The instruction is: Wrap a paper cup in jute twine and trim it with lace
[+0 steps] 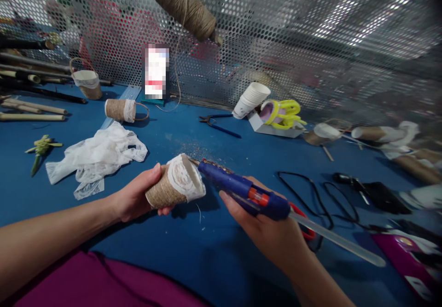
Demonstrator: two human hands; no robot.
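Note:
My left hand (136, 199) is wrapped around a paper cup (176, 182) covered in jute twine with a band of white lace near its rim. The cup lies tilted, its rim pointing to the right. My right hand (269, 228) grips a blue glue gun (241, 189) with an orange trigger and a clear glue stick (338, 240) jutting out of its back. The gun's nozzle touches the cup's rim. Both hands hover just above the blue table (193, 251).
A heap of white lace (98, 157) lies at left. Two finished twine cups (120, 110) stand further back, with bamboo sticks (32, 109) beside them. A twine spool (184, 5) hangs on the mesh wall. Stacked white cups (250, 99), pliers (217, 124), a black cord (317, 196) lie right.

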